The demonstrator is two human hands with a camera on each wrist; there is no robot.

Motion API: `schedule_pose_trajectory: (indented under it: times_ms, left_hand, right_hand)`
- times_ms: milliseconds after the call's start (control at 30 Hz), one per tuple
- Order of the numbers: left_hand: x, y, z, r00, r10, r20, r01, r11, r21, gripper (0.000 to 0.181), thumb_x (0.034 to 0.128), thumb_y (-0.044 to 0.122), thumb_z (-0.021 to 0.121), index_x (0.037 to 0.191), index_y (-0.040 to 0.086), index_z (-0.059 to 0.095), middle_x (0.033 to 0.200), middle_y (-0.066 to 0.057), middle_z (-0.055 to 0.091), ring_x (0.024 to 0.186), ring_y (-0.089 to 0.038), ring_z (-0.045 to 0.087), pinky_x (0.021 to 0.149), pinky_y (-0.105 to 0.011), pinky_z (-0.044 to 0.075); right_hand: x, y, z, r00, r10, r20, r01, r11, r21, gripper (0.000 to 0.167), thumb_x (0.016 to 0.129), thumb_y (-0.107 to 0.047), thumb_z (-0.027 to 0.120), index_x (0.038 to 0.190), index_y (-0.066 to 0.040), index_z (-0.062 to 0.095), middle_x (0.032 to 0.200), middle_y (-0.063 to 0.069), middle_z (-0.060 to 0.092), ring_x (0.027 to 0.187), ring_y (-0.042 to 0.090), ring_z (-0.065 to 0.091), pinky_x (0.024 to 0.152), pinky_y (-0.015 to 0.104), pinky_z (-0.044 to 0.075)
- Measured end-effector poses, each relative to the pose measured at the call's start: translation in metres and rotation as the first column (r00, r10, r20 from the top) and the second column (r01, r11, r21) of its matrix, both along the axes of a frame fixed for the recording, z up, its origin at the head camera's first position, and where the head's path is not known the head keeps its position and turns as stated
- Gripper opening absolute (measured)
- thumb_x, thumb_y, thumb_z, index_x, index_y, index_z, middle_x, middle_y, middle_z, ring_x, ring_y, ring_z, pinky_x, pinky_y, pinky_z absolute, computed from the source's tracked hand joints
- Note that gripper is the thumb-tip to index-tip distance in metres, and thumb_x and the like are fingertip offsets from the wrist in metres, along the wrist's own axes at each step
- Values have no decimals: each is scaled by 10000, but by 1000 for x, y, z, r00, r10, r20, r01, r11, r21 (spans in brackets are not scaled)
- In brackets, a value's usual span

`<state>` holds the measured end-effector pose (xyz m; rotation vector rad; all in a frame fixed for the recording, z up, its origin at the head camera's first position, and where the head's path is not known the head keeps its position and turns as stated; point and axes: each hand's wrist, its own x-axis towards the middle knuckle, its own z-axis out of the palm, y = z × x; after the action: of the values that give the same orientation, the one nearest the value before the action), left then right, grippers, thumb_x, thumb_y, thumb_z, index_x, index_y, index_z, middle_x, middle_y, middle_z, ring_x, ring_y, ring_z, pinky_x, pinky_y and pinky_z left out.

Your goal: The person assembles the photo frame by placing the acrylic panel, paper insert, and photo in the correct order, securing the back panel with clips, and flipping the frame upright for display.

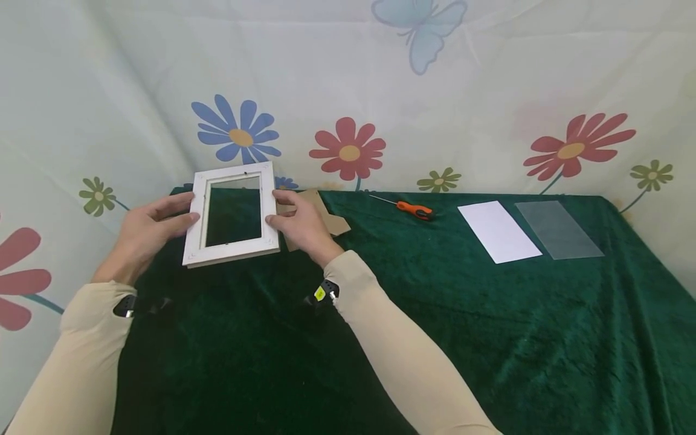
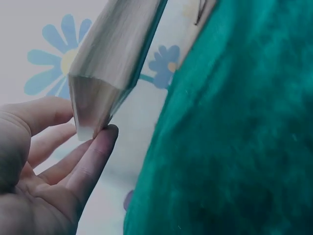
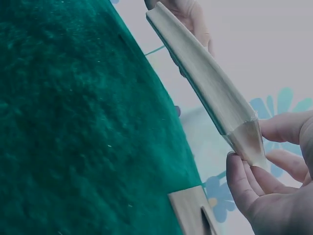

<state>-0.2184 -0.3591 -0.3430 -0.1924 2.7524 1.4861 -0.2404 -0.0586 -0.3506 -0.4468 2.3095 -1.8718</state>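
Note:
A white picture frame (image 1: pixel 234 249) with an open centre is held up over the table, its green cloth visible through the opening. My left hand (image 1: pixel 144 232) pinches the frame's left side between thumb and fingers. On the opposite side, my right hand (image 1: pixel 304 226) grips the frame's edge the same way. Seen from the left wrist, the frame (image 2: pixel 115 46) shows its thick pale side between the thumb and fingertips. The right wrist view has the frame's long edge (image 3: pixel 205 83) slanting between both hands. A brown backing board (image 1: pixel 338 225) lies behind my right hand, partly hidden by it.
A screwdriver (image 1: pixel 414 209) with an orange and black handle lies toward the back of the green cloth (image 1: pixel 435 314). Farther right are a white sheet (image 1: pixel 500 232) and a clear sheet (image 1: pixel 560 229), side by side. A flower-printed curtain (image 1: pixel 478 90) hangs behind the table.

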Motion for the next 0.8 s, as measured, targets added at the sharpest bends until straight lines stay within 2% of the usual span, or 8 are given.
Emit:
schedule_pose_trajectory:
  times_ms: [300,533,667,800]
  left_hand:
    - [2,16,13,1000,-13,-20,13,1000,-6,809,968,555,729,1636,197,444,1641,-155,433,1427,-402,411,1162,-723,286]
    - [4,39,26,998,-13,-58,13,1000,-4,798,956,545,749,1623,209,469,1625,-121,469,1362,-392,523,1159,-723,296]
    - [4,49,30,997,-28,-76,29,1000,3,783,961,528,753,1618,202,479,1618,-113,479,1350,-370,547,1164,-700,308]
    - [3,58,32,995,-47,-92,48,999,15,733,988,468,745,1612,184,487,1610,-132,484,1347,-375,541,1159,-691,317]
  right_hand:
    - [0,19,12,1000,-18,-25,19,998,63,570,1004,-170,758,1538,-146,560,1433,67,599,1094,191,655,893,277,583]
    - [5,42,23,998,-4,-68,10,997,77,566,1001,-177,759,1530,-131,563,1417,66,607,1140,204,656,915,316,592]
    - [6,54,28,994,7,-109,4,995,96,576,1000,-178,758,1535,-114,555,1426,89,594,1153,223,661,920,325,593]
    - [8,65,33,994,5,-112,6,994,106,574,1003,-189,755,1536,-124,553,1442,99,587,1131,217,669,910,312,593]
